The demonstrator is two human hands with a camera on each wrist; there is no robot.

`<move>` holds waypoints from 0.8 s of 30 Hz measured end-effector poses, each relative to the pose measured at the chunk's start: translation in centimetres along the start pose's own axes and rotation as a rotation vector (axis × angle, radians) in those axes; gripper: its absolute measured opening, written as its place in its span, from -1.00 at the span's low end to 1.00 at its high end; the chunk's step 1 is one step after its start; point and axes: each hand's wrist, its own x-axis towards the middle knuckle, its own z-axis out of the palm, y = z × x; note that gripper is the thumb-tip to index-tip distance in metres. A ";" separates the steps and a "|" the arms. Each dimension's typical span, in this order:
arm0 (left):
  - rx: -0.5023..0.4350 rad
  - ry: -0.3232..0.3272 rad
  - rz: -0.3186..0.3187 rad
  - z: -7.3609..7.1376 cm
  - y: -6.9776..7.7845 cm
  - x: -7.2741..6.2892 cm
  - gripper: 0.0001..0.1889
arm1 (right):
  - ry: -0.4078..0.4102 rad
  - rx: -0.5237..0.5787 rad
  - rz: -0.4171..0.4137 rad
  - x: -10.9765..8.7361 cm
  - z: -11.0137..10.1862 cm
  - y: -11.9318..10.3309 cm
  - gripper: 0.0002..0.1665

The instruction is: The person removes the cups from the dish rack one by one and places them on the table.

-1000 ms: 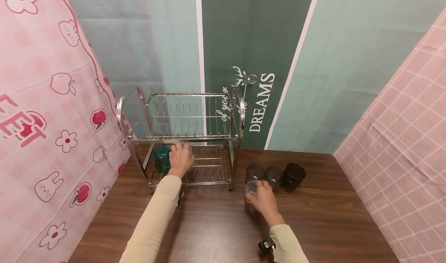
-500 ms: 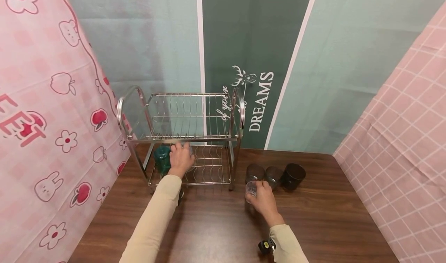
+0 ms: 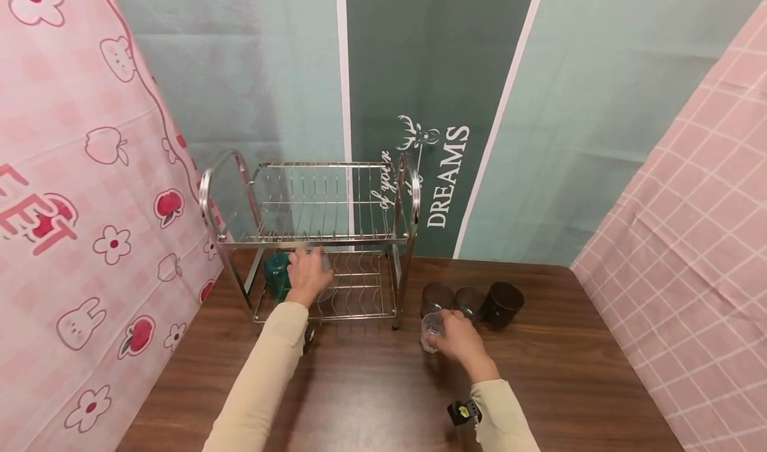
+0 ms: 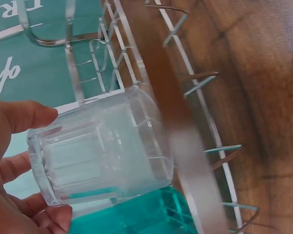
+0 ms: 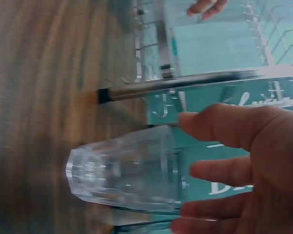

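In the head view my left hand (image 3: 307, 275) is inside the lower tier of a two-tier metal dish rack (image 3: 311, 242). The left wrist view shows its thumb and fingers around the base of an upside-down clear tumbler (image 4: 102, 151), whose mouth is toward the rack wires. A teal cup (image 3: 275, 272) stands beside that tumbler, on its left. My right hand (image 3: 463, 339) is just above another clear tumbler (image 5: 127, 170), which is upright on the table. In the right wrist view its thumb and fingers are spread, apart from the rim.
Behind the right hand are two dark see-through cups, a left one (image 3: 437, 297) and a middle one (image 3: 469, 301), and a black cup (image 3: 502, 303). The wooden table (image 3: 371, 385) ends at a green cloth backdrop (image 3: 575, 139), with pink cloths at both sides.
My right hand has shifted slightly right and loosened from its tumbler, which now shows more fully. The left hand has barely moved, slightly left.
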 end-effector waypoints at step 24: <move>-0.100 0.041 0.048 -2.4 1.5 -2.2 -0.49 | -0.054 -0.065 -0.050 -0.8 -1.2 -1.1 -0.36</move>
